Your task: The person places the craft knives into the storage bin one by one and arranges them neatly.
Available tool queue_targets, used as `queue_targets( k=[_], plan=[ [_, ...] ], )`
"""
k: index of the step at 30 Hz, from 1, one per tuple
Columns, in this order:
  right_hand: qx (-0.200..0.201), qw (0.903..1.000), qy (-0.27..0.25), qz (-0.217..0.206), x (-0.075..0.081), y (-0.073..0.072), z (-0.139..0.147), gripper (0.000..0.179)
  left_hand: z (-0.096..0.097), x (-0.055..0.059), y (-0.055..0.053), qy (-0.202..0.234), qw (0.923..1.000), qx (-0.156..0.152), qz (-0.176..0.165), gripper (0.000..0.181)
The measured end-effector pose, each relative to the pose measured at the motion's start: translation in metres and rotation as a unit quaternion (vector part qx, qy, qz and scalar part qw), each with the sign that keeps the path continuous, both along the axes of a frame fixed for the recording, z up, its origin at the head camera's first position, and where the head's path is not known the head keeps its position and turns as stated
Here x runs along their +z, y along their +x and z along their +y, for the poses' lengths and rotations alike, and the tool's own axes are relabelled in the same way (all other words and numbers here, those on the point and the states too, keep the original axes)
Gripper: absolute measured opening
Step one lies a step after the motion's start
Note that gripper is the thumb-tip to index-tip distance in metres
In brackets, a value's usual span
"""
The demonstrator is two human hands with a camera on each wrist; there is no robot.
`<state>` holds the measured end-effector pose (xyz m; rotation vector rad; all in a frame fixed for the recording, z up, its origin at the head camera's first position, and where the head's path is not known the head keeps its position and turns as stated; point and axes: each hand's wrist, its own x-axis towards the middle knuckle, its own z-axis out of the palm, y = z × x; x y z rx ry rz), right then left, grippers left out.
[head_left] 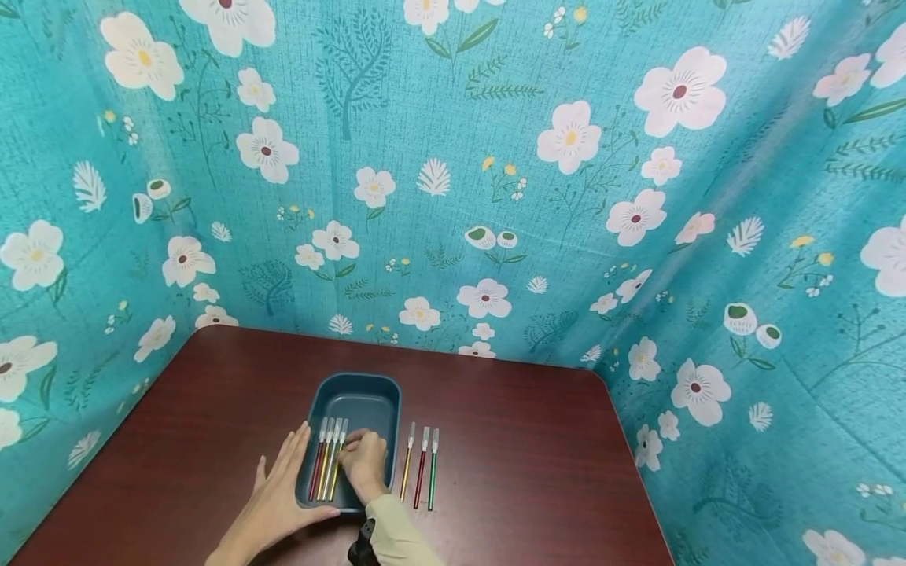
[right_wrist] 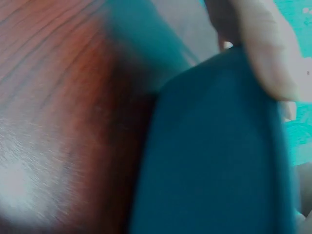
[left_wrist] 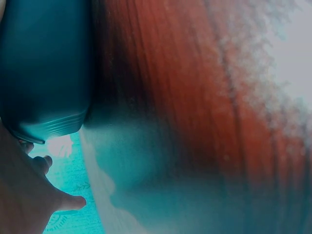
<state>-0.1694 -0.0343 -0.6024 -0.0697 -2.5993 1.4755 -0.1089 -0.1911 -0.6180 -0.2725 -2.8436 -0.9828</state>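
Note:
A dark blue tray (head_left: 357,384) sits on the table. Inside, toward its left, several slim capped pens (head_left: 322,472) with red, yellow and silver barrels lie side by side, clear caps pointing away. My right hand (head_left: 366,465) reaches in over the tray's right part, its curled fingertips pinching the yellow pen (head_left: 334,481) at the right end of that row. Fingers straight and thumb spread, my left hand (head_left: 279,491) rests along the tray's left side and near corner. Both wrist views show mostly the tray's outer wall (left_wrist: 44,63), with the right fingers (right_wrist: 268,53) over its rim.
Right of the tray, a yellow pen (head_left: 406,472), a red pen (head_left: 421,475) and a green pen (head_left: 433,475) lie on the dark red-brown table (head_left: 524,456). Flowered teal cloth (head_left: 453,196) hangs behind the table and along its sides.

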Motion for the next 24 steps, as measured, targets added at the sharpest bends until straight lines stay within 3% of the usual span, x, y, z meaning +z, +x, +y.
queue_targets(
  k=[15, 24],
  plan=[
    [0.026, 0.9989, -0.039, 0.003, 0.036, 0.0, 0.029, 0.022, 0.001, 0.001, 0.001, 0.009, 0.9999, 0.002, -0.005, 0.142],
    [0.025, 0.9963, -0.08, 0.017, 0.04, 0.003, 0.056, 0.024, 0.001, 0.004, 0.003, 0.004, 0.9999, 0.002, -0.01, 0.144]
  ],
)
